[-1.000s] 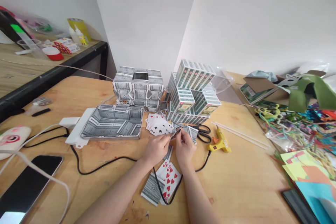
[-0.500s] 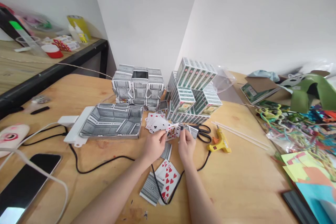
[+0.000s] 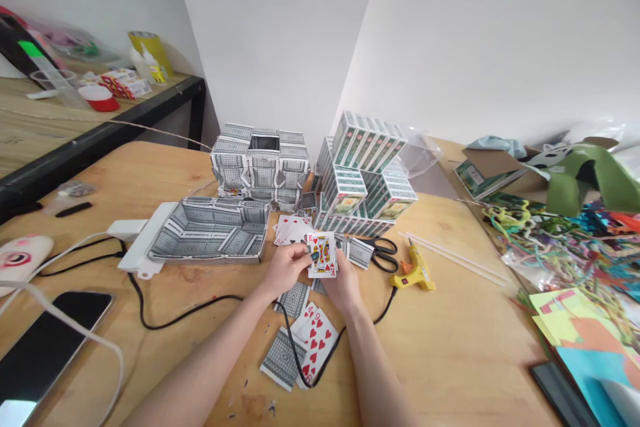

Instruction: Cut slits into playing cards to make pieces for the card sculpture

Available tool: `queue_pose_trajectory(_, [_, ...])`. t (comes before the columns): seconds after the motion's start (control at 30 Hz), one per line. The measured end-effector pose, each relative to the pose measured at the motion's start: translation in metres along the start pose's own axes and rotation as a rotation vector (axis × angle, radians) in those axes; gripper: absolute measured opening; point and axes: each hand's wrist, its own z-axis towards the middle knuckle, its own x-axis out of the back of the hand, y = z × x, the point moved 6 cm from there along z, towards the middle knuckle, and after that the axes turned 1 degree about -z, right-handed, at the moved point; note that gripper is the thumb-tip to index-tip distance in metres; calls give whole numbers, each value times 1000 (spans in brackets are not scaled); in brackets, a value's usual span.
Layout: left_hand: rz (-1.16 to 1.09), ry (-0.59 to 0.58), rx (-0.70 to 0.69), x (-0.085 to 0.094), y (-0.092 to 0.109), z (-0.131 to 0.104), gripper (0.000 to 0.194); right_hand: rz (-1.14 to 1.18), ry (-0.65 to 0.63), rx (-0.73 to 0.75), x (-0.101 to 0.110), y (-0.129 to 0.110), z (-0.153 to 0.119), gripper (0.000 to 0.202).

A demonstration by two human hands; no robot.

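Nearest me on the left lies a dark phone (image 3: 45, 360), a white cable (image 3: 118, 347) arching over it. Near the middle of the worktop (image 3: 440, 360) I have a face-down card (image 3: 281, 359) beside a face-up nine of hearts (image 3: 321, 340), which partly covers a four of hearts (image 3: 305, 321); a black cable (image 3: 310, 385) loops across this group.

Just beyond, my left hand (image 3: 284, 268) and right hand (image 3: 345, 285) meet over the worktop. Between them I hold the king of hearts (image 3: 326, 261), upright and facing me. The left grip is clamped on its left side, thumb across the printed face; the right grip is clamped on its right edge, thumb along that edge. I can't tell how many cards sit behind it.

To the right lies a yellow glue gun (image 3: 414, 272), black-handled scissors (image 3: 385, 252) near it and two pale sticks (image 3: 455, 257) reaching further right. Left of my hands, a tray lined with cards (image 3: 185, 221) rests against a white power strip (image 3: 150, 240). Loose face-up cards (image 3: 290, 230) are spread just past my left fingertips.

Farther back I see a block built of cards (image 3: 263, 170) on the left and stacked card boxes (image 3: 367, 177) on the right. At the far right is a heap of coloured strands (image 3: 565, 247).
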Motion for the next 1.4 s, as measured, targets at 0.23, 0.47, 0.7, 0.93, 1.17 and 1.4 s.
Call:
queue_pose_trajectory(0.23, [-1,-14,30,-2,-5,0,21,-26,25,-3,4,14,3,36])
queue_pose_trajectory(0.47, [1,-19,33,-3,-1,-2,24,-139,87,37,6,14,4,43])
queue_pose_trajectory(0.7, [96,23,-33,-1,-2,-1,28,-421,224,199,8,-3,-4,43])
queue_pose_trajectory(0.93, [108,137,-68,13,4,-2,29,-357,6,93,2,0,1,43])
queue_pose_trajectory(1.17, [144,279,-100,22,12,-6,30,-2,-336,-58,-19,2,-3,38])
queue_pose_trajectory(1.4, [-81,161,-26,16,10,-3,19,-54,-347,-2,-24,-1,-7,35])
